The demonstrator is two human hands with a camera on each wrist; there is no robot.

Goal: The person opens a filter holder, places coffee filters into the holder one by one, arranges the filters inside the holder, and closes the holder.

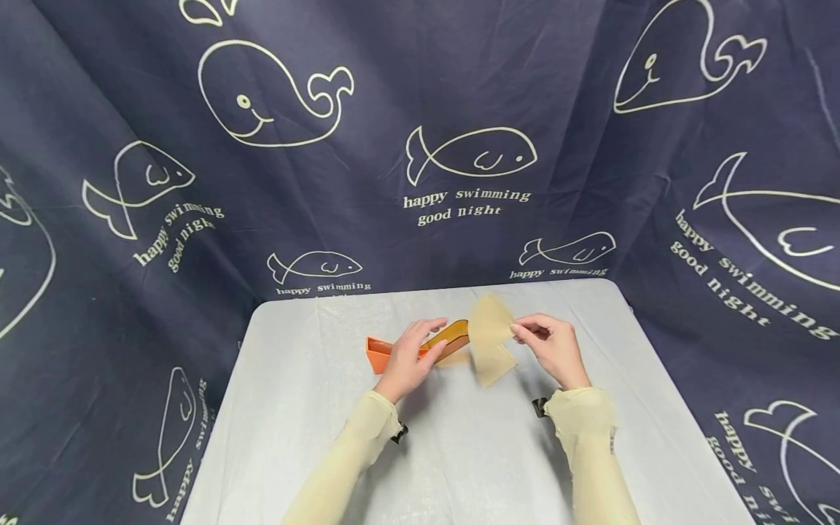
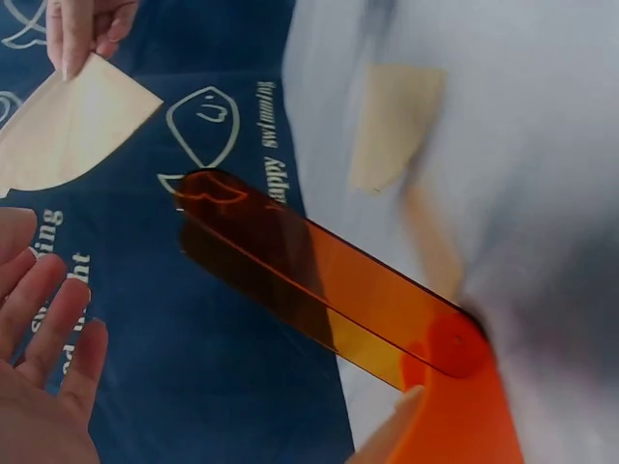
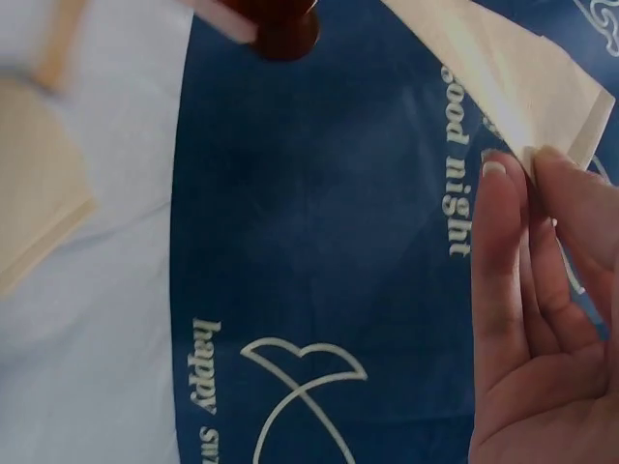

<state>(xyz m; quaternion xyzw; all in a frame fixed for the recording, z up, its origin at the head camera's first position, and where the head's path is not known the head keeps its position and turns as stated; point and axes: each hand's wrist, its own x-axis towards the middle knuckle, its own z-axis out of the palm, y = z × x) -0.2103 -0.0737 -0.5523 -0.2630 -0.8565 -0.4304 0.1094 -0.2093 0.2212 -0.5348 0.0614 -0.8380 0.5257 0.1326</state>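
Observation:
My right hand (image 1: 554, 348) pinches one edge of a tan paper coffee filter (image 1: 491, 321) between thumb and fingertips, as the right wrist view also shows. An orange plastic box (image 1: 377, 355) with a see-through amber lid (image 2: 309, 271) is beside my left hand (image 1: 410, 357); the lid stands swung out toward the right. In the left wrist view, the left hand's fingers (image 2: 58, 329) are spread and straight, apart from the box, while its thumb (image 2: 385, 430) lies against the orange part. Another filter (image 2: 397, 126) lies on the table, right of the box.
A blurred narrow tan piece (image 2: 435, 242) lies near the box, its kind unclear. The table (image 1: 295, 437) has a pale cover. A dark blue curtain (image 1: 394, 240) with white fish and whale drawings hangs behind and at both sides.

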